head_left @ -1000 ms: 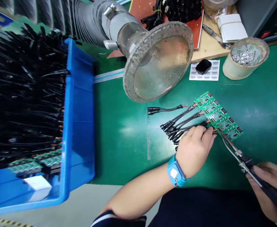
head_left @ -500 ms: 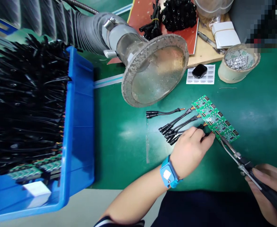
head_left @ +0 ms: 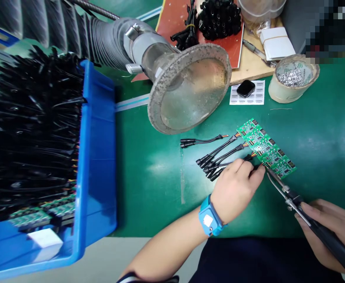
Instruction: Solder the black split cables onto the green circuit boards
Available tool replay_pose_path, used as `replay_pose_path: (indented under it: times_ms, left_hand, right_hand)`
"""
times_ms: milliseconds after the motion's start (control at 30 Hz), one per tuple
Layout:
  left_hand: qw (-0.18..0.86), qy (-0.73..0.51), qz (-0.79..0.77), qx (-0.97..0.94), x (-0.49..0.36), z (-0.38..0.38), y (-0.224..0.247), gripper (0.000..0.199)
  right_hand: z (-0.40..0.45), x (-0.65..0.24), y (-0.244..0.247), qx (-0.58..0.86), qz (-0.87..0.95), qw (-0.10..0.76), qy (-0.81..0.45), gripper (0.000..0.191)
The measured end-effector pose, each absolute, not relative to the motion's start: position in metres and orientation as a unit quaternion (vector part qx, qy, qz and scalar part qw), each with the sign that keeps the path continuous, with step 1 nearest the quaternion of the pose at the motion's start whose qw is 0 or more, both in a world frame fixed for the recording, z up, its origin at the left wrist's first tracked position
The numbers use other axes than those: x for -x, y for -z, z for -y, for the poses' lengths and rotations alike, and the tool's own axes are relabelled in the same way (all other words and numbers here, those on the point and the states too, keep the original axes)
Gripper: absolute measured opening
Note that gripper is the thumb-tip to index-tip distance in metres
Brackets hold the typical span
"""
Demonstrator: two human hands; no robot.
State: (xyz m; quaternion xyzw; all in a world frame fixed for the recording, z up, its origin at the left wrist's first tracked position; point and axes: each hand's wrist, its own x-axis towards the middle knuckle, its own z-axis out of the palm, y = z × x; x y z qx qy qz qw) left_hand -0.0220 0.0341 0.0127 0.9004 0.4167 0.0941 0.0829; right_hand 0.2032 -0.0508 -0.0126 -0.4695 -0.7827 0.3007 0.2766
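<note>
A green circuit board panel (head_left: 266, 147) with small digit displays lies slanted on the green mat. Black cables (head_left: 219, 155) join its left edge by coloured wires. My left hand (head_left: 237, 188), with a blue wrist strap (head_left: 210, 216), pinches a cable at the panel's lower left edge; my fingers mostly hide that cable. My right hand (head_left: 322, 224) is wrapped round the black handle of a soldering iron (head_left: 292, 196) with a thin metal feed tube. Its tip meets the board edge beside my left fingertips. One loose cable (head_left: 203, 140) lies left of the panel.
A fume extractor hood (head_left: 190, 92) hangs over the mat. The blue bin (head_left: 98, 157) at left is packed with black cables and boards. At the back right are a cup of metal wire bits (head_left: 292, 80), a sticker sheet (head_left: 259, 94), white cards (head_left: 276, 43) and cable bundles (head_left: 219, 19).
My right hand and the soldering iron have moved slightly left, the tip now nearer my left fingertips. The whole view has shifted a little.
</note>
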Motion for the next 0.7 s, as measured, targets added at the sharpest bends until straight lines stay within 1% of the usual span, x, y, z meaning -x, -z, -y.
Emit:
replay_pose_path:
  times_ms: [333, 500, 600, 633, 700]
  left_hand:
    - [0.049, -0.096, -0.417, -0.903, 0.02, -0.033, -0.012, 0.028]
    - [0.024, -0.085, -0.419, -0.904, 0.017, -0.031, -0.014, 0.028]
    - [0.009, -0.086, -0.416, -0.905, 0.016, -0.03, -0.014, 0.027]
    - [0.005, -0.085, -0.415, -0.906, 0.016, -0.03, -0.015, 0.026]
    - [-0.005, -0.085, -0.413, -0.907, 0.015, -0.03, -0.015, 0.025]
  right_hand:
    - [0.05, -0.2, 0.012, 0.494, 0.765, 0.275, -0.31, 0.019]
    - [0.049, -0.199, 0.007, 0.483, 0.775, 0.269, -0.307, 0.022]
    - [0.05, -0.201, 0.008, 0.488, 0.772, 0.268, -0.306, 0.019]
    - [0.052, -0.203, 0.009, 0.486, 0.77, 0.272, -0.311, 0.019]
    - [0.055, -0.209, 0.012, 0.497, 0.75, 0.309, -0.308, 0.02]
